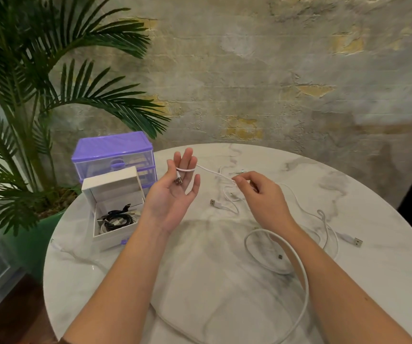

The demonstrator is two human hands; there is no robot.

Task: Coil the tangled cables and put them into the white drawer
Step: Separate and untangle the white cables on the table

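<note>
Cable look: a thin white USB cable (207, 170) with a silver metal plug at its end, wound once around the fingers of the left hand (175, 192).
Cable direction: its free stretch runs left to right, roughly level above the round white marble table (224, 281), from the left fingers across to the right hand (262, 194); the plug hangs down over the left palm.
Cable and fingers: the loop crosses the front of the left middle fingers near their base; the right fingertips (237, 181) hold the strand farther along.
Left hand: palm up, fingers straight and spread, the cable looped around them, thumb apart.
Right hand: thumb and forefinger pinching the thin strand, the other fingers curled.
Other cables: more loose white cables (299, 269) lie on the table right of and under the arms.
Drawer: the small white open drawer (115, 219) stands left of the left wrist and holds coiled black and white cables (116, 219); a purple-topped clear plastic drawer unit (114, 157) sits behind it.
</note>
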